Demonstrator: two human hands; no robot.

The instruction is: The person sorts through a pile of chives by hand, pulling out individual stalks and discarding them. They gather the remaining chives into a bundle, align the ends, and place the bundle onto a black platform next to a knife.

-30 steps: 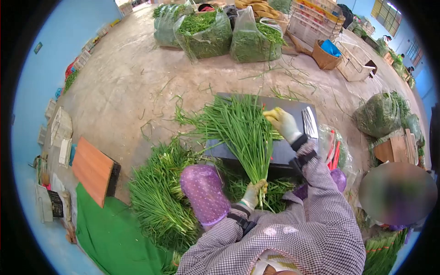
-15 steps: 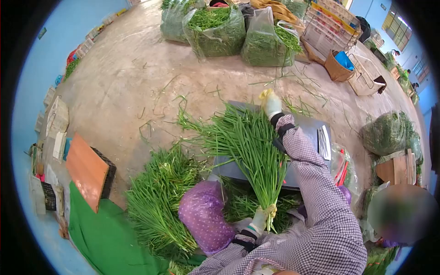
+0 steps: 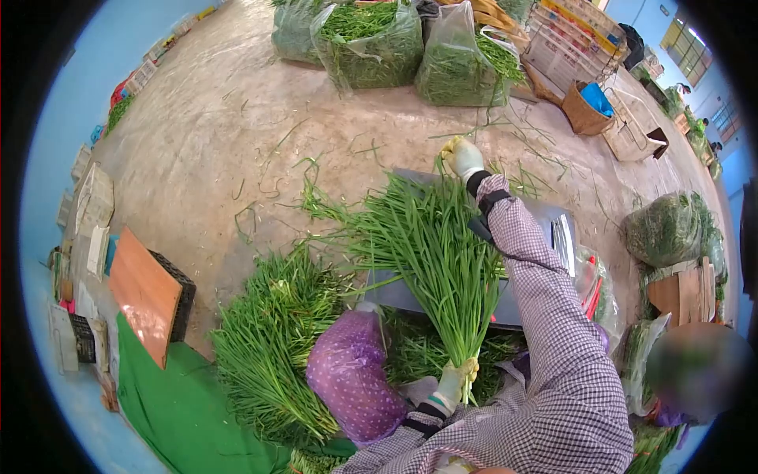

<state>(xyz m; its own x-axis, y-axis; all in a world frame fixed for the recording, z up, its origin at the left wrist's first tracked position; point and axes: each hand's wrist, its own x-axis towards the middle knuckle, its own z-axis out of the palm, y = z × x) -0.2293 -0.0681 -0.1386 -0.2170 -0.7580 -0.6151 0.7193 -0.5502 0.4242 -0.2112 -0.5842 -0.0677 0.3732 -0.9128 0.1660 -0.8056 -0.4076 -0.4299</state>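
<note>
We are in the sorting and evening-up step, as we judge it. Our left hand [image 3: 456, 381], gloved, is closed tight around the root end of the bunch of chives [image 3: 434, 245], low and close to our body. From that grip the leaves fan out forward across the dark grey desk [image 3: 545, 217]. Our right hand [image 3: 463, 156], also gloved, is stretched out to the far tips of the leaves at the desk's far edge. Its fingers look curled there, but we cannot tell whether they pinch any strands or only rest on them.

A loose pile of chives [image 3: 268, 347] lies on the floor [image 3: 205, 134] to our left, and stuffed plastic bags [image 3: 371, 43] of greens stand well apart at the far side.

The next move, we think, calls for a firm left-hand hold on the roots while the right hand combs or draws along the leaves. It must not pull good stalks out of the bunch.
</note>
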